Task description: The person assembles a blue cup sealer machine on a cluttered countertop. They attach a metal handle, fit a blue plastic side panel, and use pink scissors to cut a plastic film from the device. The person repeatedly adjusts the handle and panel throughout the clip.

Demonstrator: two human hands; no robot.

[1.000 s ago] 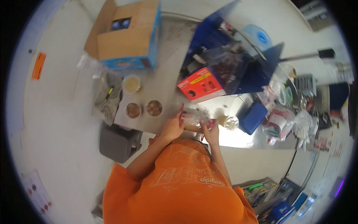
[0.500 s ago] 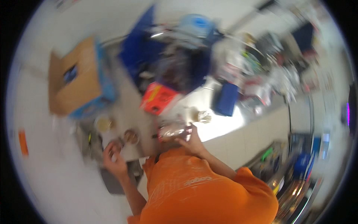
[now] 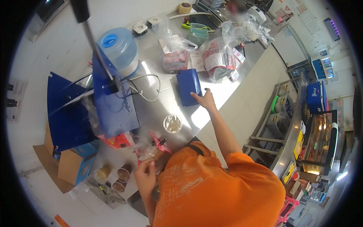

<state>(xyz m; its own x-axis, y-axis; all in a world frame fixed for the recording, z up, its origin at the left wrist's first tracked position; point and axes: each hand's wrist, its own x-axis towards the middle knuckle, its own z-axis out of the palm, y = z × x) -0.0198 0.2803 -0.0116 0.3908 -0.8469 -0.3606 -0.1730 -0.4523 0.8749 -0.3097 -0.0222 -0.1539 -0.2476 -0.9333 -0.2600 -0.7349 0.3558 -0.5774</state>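
My right hand [image 3: 205,100] reaches over the steel counter to a dark blue box [image 3: 189,87]. Its thumb is at the box's near right edge and the fingers are spread. Close to my body, my left hand [image 3: 146,174] has its fingers pinched together at a clear plastic bag or wrap [image 3: 146,150] lying over a pink-edged container [image 3: 160,143]. What the fingertips hold is too small to make out. Between the hands stands a round clear tub [image 3: 172,123] with pale contents.
Several filled cups [image 3: 124,173] stand at the left, by an open cardboard box [image 3: 70,168]. Blue panels [image 3: 113,98] with a rod, a red box [image 3: 118,140] and a water bottle [image 3: 120,47] are behind. Bagged red packages [image 3: 219,60] lie farther back; a shelving rack [image 3: 270,138] is right.
The view has swung to the right. My right hand has left the pink-edged container for the blue box. My left hand has come from beside the cups to the container.
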